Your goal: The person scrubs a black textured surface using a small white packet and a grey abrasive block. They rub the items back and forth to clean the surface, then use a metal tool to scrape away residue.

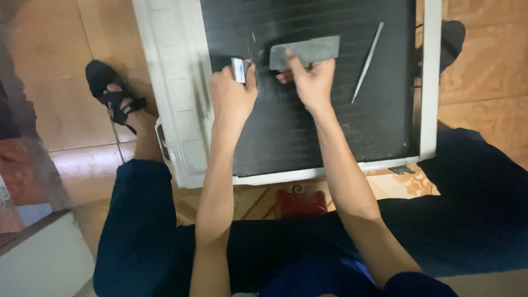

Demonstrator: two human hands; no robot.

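Air-conditioner unit point(176, 82), lying flat on the tiled floor point(49, 66), is the largest thing here: a white plastic casing framing a wide black finned coil panel point(308, 126) that fills most of its face. The person sits at its near edge, legs in dark blue trousers point(137, 231) spread to either side, with a black sandal point(110, 91) on the foot beside the unit's left edge and another dark shoe point(454, 38) past its right edge. A patterned orange and red mat point(297, 201) shows under the near edge of the casing.

On the coil panel, toward its far edge and near the middle, lies a grey rectangular block point(305, 51), flat and long. The right hand point(313, 80) rests on the block's near side, its forefinger stretched onto the block and the other fingers curled below it against the fins. Just left of the block, the left hand point(234, 93) is closed in a pinch on a small white and blue tool point(238, 69) held upright against the panel; whether the tool touches the block I cannot tell.

A thin metal strip point(367, 61) lies loose and slanted on the panel near its far right corner, well apart from both hands.
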